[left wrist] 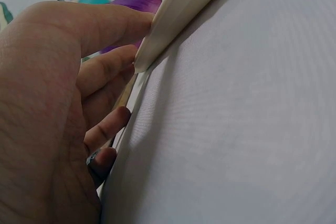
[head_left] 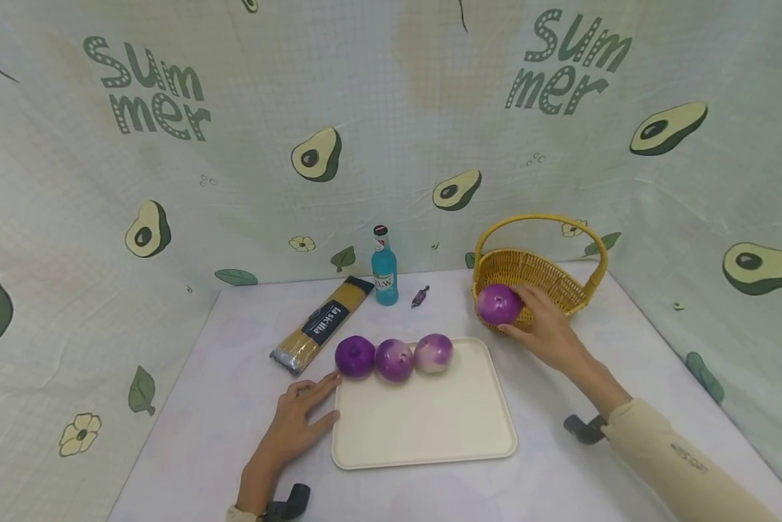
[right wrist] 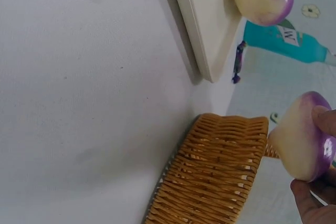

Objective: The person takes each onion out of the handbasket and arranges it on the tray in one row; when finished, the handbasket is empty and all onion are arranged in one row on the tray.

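My right hand (head_left: pixel 550 337) grips a purple-and-white turnip (head_left: pixel 497 304) between thumb and fingers, at the front left rim of a yellow wicker basket (head_left: pixel 524 264). In the right wrist view this turnip shows its pale pointed side, close above the basket's woven wall (right wrist: pixel 212 169). Three more turnips, the left one (head_left: pixel 355 357), the middle one (head_left: pixel 394 360) and the right one (head_left: pixel 434 353), sit in a row along the far edge of a cream tray (head_left: pixel 424 424). My left hand (head_left: pixel 291 424) rests at the tray's left edge, its thumb and fingertips touching the rim.
Behind the tray lies a pack of spaghetti (head_left: pixel 326 322), slanted on the table. Beside it a blue bottle (head_left: pixel 385 268) stands upright, with a small purple wrapped candy (head_left: pixel 420 296) to its right. A printed cloth (head_left: pixel 378 94) hangs behind the table. The basket's handle (head_left: pixel 541 217) arches upward.
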Demonstrator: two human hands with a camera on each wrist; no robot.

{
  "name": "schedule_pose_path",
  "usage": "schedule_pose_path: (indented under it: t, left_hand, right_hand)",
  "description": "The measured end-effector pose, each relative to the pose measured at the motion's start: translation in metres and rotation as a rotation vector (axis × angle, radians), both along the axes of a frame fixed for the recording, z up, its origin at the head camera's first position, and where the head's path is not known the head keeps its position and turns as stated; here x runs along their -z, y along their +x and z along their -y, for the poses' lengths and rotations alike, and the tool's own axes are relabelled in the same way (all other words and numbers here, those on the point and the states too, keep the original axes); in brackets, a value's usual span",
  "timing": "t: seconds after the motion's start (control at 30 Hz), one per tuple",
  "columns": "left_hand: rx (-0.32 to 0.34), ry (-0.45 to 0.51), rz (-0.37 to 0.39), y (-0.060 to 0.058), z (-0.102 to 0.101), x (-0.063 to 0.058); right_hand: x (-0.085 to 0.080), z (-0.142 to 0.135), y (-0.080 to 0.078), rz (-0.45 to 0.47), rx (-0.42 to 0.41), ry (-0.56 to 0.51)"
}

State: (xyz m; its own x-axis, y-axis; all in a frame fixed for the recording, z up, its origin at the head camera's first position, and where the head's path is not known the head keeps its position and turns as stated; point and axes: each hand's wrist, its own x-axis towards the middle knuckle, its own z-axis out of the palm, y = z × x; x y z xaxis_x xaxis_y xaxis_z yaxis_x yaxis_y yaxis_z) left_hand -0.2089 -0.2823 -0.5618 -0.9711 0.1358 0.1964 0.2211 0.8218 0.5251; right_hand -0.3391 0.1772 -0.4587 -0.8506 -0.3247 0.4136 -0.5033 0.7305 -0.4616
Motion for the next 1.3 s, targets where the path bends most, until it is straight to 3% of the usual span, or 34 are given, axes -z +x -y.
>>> schedule_pose_path:
  t: [0.67,1.3]
  left_hand:
    - [-0.004,0.015,0.027,0.000,0.000,0.000]
    - [-0.008,0.012,0.038,0.000,-0.001,-0.001]
  right_hand:
    - [0.000,0.003,0.011,0.053,0.009,-0.016]
    - [0.004,0.006,0.013,0.007,-0.013,-0.034]
